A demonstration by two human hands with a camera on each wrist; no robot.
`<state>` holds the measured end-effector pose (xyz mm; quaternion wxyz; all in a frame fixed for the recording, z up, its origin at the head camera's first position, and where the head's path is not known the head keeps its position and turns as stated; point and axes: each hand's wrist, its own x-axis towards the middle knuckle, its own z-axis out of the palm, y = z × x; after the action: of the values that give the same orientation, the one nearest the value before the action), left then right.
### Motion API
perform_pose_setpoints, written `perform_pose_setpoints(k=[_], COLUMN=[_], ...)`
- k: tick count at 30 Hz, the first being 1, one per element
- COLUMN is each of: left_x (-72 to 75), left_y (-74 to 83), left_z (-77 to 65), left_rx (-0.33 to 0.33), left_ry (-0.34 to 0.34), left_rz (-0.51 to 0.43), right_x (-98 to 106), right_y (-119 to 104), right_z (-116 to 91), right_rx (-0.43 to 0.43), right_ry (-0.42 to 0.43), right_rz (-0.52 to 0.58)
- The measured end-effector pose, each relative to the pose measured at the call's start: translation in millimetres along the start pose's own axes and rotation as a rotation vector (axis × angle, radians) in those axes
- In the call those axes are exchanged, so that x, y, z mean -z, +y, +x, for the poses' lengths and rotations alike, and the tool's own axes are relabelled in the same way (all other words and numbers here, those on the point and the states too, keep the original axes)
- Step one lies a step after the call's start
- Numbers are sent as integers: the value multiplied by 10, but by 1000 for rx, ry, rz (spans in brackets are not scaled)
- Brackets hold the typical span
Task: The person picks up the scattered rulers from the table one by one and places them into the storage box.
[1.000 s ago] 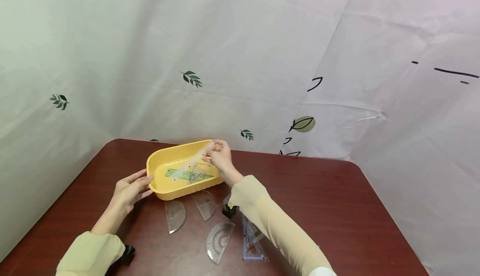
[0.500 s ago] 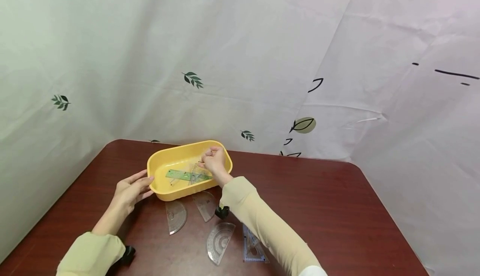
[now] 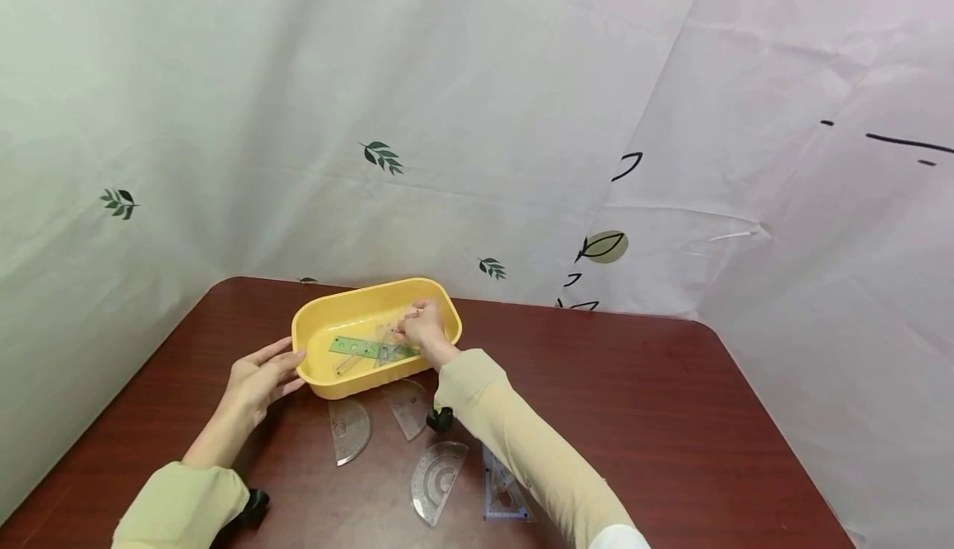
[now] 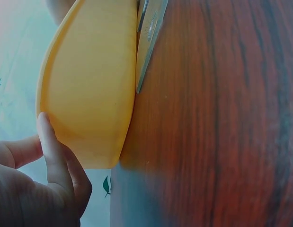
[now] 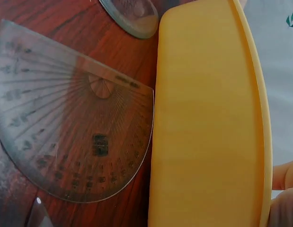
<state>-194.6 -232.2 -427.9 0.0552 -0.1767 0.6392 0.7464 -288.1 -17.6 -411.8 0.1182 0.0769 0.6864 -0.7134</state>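
A yellow plastic basin (image 3: 339,305) sits near the table's far edge. Its left end is gripped by my left hand (image 3: 257,375), whose fingers (image 4: 54,151) lie along the outer wall by the rim in the left wrist view. My right hand (image 3: 425,327) reaches inside at the right end, fingers curled at the upper end of a clear ruler (image 3: 349,363); its fingertips are small and partly hidden. Under that ruler lie a green ruler (image 3: 354,347) and a clear set square (image 3: 386,353). In the right wrist view the basin's wall (image 5: 208,113) hides most of that hand.
Clear protractors lie before the basin: one at left (image 3: 350,431), one touching its wall (image 5: 75,113), one nearer (image 3: 436,483). A blue-edged set square (image 3: 501,495) is partly under my right sleeve. A printed cloth (image 3: 477,118) hangs behind the table (image 3: 633,416).
My right hand has lowered from the basin's right rim into it, bringing the clear ruler down onto the other pieces. My left hand has stayed at the left end.
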Motion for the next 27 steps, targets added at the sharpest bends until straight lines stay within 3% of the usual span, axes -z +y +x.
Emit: perform_pose_setpoints(k=[2,5,9,16,21,27], left_x=[-1,0,-3,-3,-10,-19], left_y=[-3,-8,0,6,15,26], left_z=[-5,-11,-14,-15,-10,-5], left_rx=[2,2,4,4,1,1], left_ry=[1,-1,2,1,5,11], left_rz=[0,1,3,4,16,27], right_x=[4,18,42,48,27,40], right_y=[-9,-21,-27,-40,-41,-13], right_z=[6,-6,-34,-92,-72,20], right_rx=[-34,-61,-76,-107,-110,-59], right_ry=[-26,-41,-68,-79,-65,-51], right_rz=[-27,-174,-292,-359,-430,-661])
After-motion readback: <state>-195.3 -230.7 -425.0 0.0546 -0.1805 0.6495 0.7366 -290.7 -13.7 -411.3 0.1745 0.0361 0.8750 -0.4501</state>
